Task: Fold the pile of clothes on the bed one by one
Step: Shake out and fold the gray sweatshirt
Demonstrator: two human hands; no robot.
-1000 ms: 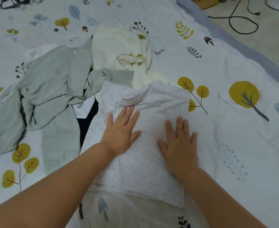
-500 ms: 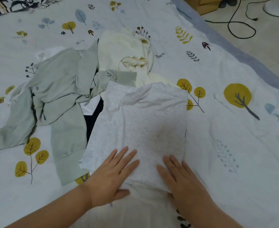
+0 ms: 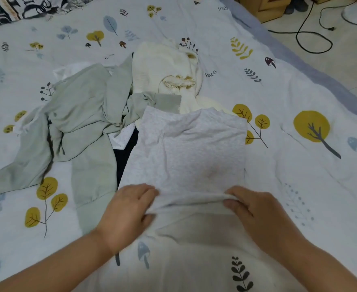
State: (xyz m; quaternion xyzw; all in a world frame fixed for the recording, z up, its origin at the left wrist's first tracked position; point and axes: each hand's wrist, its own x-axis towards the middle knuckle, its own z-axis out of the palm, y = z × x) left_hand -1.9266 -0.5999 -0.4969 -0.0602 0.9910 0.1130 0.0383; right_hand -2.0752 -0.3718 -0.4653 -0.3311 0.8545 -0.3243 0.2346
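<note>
We pinch the near hem of the grey top point(image 3: 186, 152), lying on the bed point(image 3: 299, 186) before the pile point(image 3: 84, 114), left hand point(image 3: 127, 209) and right hand point(image 3: 255, 209) each gripping a corner; best lift evenly, fold away, keeping edges aligned.

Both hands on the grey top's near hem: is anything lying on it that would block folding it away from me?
Nothing visible. The left hand and right hand pinch the near hem of the grey top; its upper face is bare. Its far edge overlaps the cream garment.
</note>
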